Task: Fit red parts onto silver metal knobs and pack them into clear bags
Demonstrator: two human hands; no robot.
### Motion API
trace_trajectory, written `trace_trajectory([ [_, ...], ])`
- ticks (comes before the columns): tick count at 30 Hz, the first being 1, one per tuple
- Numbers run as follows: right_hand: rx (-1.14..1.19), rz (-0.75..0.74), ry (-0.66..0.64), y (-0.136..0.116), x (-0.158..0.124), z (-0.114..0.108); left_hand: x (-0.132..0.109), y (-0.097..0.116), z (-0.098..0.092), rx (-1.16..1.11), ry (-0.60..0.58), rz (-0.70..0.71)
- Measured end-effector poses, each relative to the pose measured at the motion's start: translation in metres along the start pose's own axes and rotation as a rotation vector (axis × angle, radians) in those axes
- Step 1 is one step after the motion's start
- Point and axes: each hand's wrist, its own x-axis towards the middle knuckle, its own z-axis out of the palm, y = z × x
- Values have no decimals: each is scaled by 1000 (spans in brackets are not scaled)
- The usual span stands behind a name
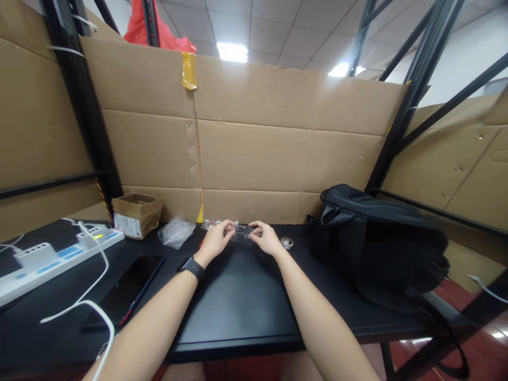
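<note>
My left hand (pixel 217 238), with a dark watch (pixel 192 268) on its wrist, is closed in a pinch at the back of the black table (pixel 238 296). Opposite it, my right hand (pixel 265 238) pinches too. Between the fingertips stretches a piece of clear plastic (pixel 241 233), maybe a small bag; its contents, if any, are too small to make out. Behind my left hand lies more crinkled clear packaging (pixel 209 224) with bits of red. A small roll of tape (pixel 287 243) rests just right of my right hand.
A black backpack (pixel 381 243) fills the right side. On the left are a small open cardboard box (pixel 137 217), a crumpled plastic bag (pixel 177 233), a white power strip (pixel 59 264) with a white cable (pixel 103 264), and a dark tablet (pixel 127 291). Cardboard walls (pixel 254 159) enclose the table.
</note>
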Motion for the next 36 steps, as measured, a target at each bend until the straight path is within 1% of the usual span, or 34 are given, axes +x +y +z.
trace_trajectory([
  [3, 306, 33, 40, 2, 4, 1, 2, -1, -6, -145, 54, -103],
  [5, 396, 61, 76, 3, 5, 1, 4, 0, -9, -201, 70, -153],
  [7, 422, 82, 71, 3, 3, 1, 4, 1, -12, -242, 82, -178],
  [9, 422, 78, 18, 3, 1, 0, 4, 2, -14, -279, 93, -180],
  [11, 411, 30, -33, 1, -1, -1, 4, 4, -15, -288, 80, -150],
  [14, 375, -47, -69, -3, -3, 0, 4, 6, -12, -307, 22, -86],
  [16, 375, -28, -70, -7, -3, 1, 3, 7, -6, -392, -11, -72],
  [19, 456, 58, -37, -10, -4, 4, 1, 7, 3, -509, -78, -90],
  [22, 545, 109, -15, -10, -4, 6, 1, 8, 5, -473, -141, -100],
  [26, 558, 154, -2, -6, -2, 4, 5, 8, 1, -454, -171, -93],
  [30, 559, 164, 14, -5, -1, 2, 8, 4, -1, -457, -112, -100],
  [32, 553, 154, 11, -6, -1, 2, 8, 4, -1, -439, -88, -79],
  [36, 526, 133, -6, -8, -4, 3, 4, 14, -4, -287, -54, -3],
])
